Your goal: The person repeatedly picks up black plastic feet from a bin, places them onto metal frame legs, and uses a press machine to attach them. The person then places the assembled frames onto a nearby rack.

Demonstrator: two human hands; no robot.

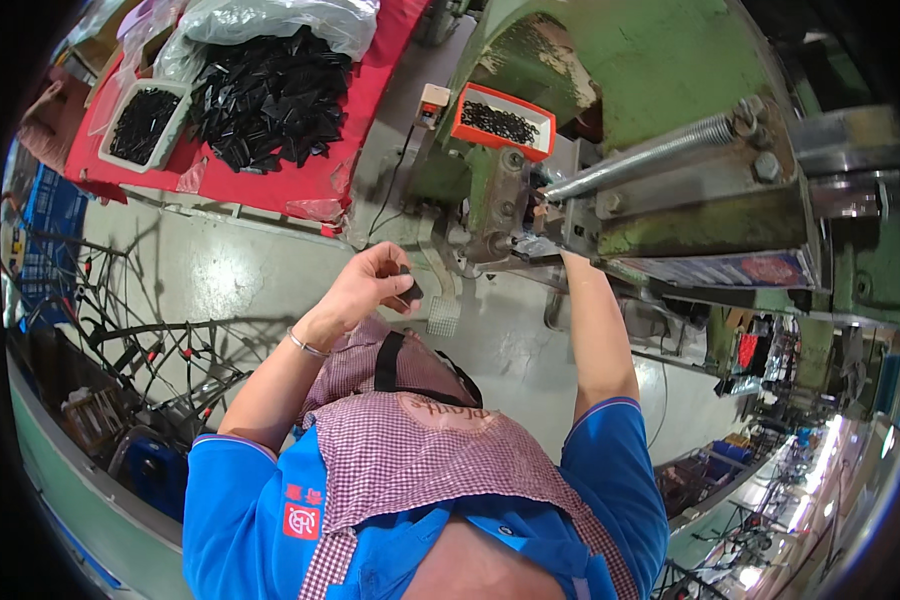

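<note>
Head view, the only one. Your left hand (375, 280) is raised over the floor, in front of the apron, with thumb and fingers pinched round a small black piece (411, 288). The piece is dark and flat-looking; part of its outline is covered by your fingertips. A thin, smooth metal bracelet (308, 344) circles that wrist.

Your right forearm (600, 335) reaches up to the machine (670, 60); the right hand is hidden behind its metal parts, so I cannot tell whether those fingers grip anything.

Machine: heavy casting, green paint, worn to bare patches. A silvery, ribbed coil spring (650, 158) runs obliquely across it, near bolt heads. Beside the steel blocks sits an open orange-red box (502, 149), rectangular, pale inside, holding small black parts (497, 122).

Upper left: table (310, 185) with a red, creased covering. On it, a loose heap of black strips (270, 105), flat, glossy, angular; behind them a crumpled translucent plastic bag (290, 14). Left of the heap, a whitish tray (179, 118) with rounded corners contains finer black pieces (142, 127).

Your apron (420, 450) is checked woven cloth; the floor (220, 255) is pale and shiny.
</note>
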